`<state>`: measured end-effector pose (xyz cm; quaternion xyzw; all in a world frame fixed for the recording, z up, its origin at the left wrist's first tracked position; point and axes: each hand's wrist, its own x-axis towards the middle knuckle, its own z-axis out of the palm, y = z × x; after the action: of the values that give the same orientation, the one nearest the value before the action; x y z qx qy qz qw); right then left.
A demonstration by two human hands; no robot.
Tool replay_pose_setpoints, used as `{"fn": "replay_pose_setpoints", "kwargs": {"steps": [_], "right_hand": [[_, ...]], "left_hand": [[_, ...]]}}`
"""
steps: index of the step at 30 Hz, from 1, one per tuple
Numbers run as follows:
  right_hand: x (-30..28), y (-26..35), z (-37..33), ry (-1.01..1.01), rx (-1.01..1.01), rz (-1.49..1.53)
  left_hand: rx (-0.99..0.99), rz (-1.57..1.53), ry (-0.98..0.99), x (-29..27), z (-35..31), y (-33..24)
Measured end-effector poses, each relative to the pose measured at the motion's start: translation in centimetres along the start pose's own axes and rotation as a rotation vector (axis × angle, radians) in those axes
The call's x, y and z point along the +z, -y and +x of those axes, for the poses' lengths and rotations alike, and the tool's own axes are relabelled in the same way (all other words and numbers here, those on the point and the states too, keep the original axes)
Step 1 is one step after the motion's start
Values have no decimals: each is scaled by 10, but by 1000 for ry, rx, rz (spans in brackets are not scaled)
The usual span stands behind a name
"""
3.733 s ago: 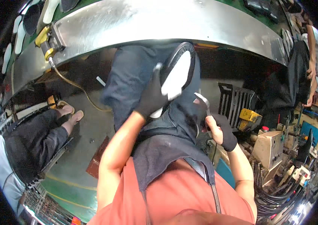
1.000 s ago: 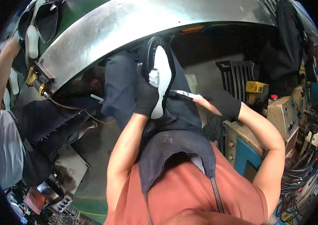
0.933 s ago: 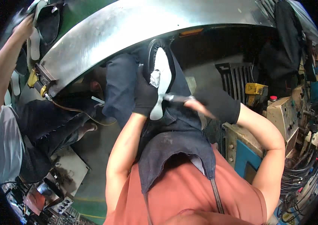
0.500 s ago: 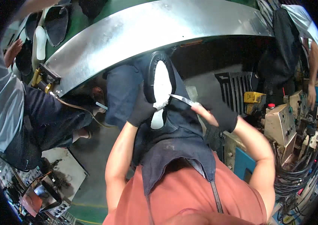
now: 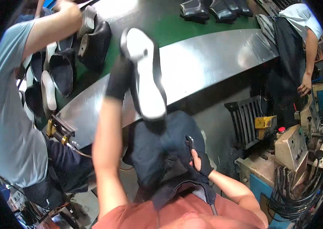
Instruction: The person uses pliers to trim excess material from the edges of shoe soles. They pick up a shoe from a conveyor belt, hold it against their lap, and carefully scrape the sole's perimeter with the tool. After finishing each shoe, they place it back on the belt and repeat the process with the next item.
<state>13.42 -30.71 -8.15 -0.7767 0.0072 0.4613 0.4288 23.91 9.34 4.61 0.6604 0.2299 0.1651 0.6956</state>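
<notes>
My left hand (image 5: 119,78), in a black glove, grips a black shoe (image 5: 159,70) by its side. The shoe's white underside (image 5: 146,82) faces up, with a small dark mark near its far end. It is held over the near edge of the metal table. Lower down, my right hand (image 5: 201,164), also in a black glove with bare fingertips, rests over my lap. Its fingers are closed round a metal hand tool (image 5: 190,143) with a curved, jaw-like head. The tool's handle is mostly hidden by the hand, and the shoe is somewhat blurred.
A curved metal table edge (image 5: 211,57) borders a green surface (image 5: 169,32). Black boots (image 5: 194,10) stand at the back; shoe uppers (image 5: 61,72) and white soles (image 5: 48,89) lie left. Co-workers' arms show at left (image 5: 51,32) and right (image 5: 311,53). Machines (image 5: 289,149) and cables stand right.
My left hand has lifted the shoe from my lap forward and left, over the table edge. My right hand has drawn back toward my lap with the tool. The view has shifted, showing more tabletop.
</notes>
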Motion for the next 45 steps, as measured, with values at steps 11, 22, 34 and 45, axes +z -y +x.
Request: {"fn": "replay_pose_setpoints", "kwargs": {"steps": [11, 22, 34, 45], "right_hand": [[-1, 42, 114, -66, -574, -180], [-1, 27, 98, 368, 127, -105], [3, 32, 48, 164, -131, 127], [29, 120, -53, 309, -597, -282]], "left_hand": [[228, 706, 460, 28, 117, 30], [190, 319, -494, -181, 82, 69], [223, 998, -617, -123, -175, 104], [-410, 217, -110, -62, -376, -14]]}}
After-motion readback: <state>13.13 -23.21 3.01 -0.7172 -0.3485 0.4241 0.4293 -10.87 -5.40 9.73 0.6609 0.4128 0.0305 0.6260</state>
